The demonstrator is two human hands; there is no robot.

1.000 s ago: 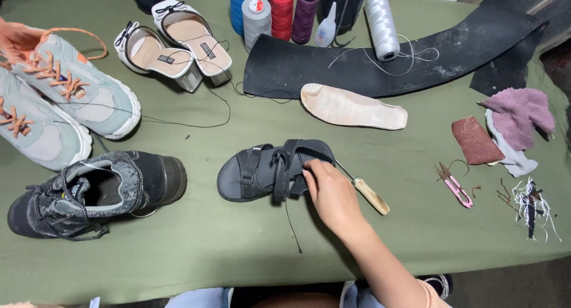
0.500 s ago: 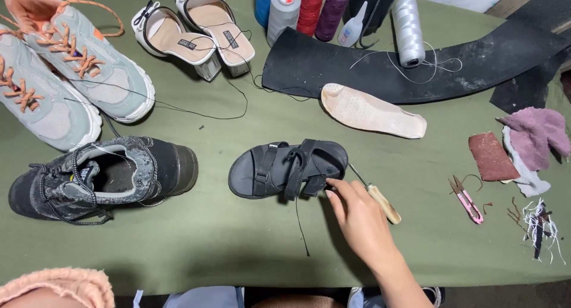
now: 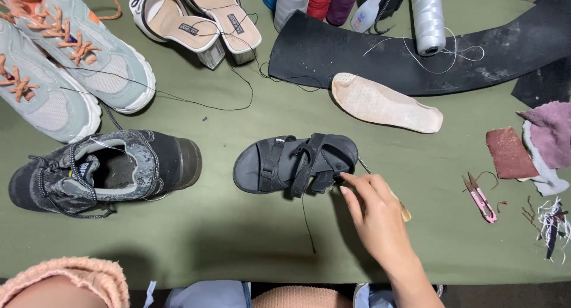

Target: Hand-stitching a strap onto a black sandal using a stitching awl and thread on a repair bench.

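A small black strappy sandal lies on its sole in the middle of the green table cover. My right hand reaches in from the lower right, fingers close together, fingertips touching the sandal's heel end. A wooden-handled awl lies under the hand, its metal tip showing by the heel. A loose black thread trails from the sandal toward me. Whether the fingers pinch anything is hidden. My left hand is out of view; only a pink fuzzy sleeve shows at the lower left.
A worn black sneaker lies left of the sandal, with grey-green sneakers and heeled sandals behind. Thread spools, a black rubber sheet, a beige insole, pink snips and cloth scraps lie at the back and right.
My right hand stays at the sandal's heel end, shifting only slightly. The view has tilted, and the pink sleeve has come into sight at the lower left.
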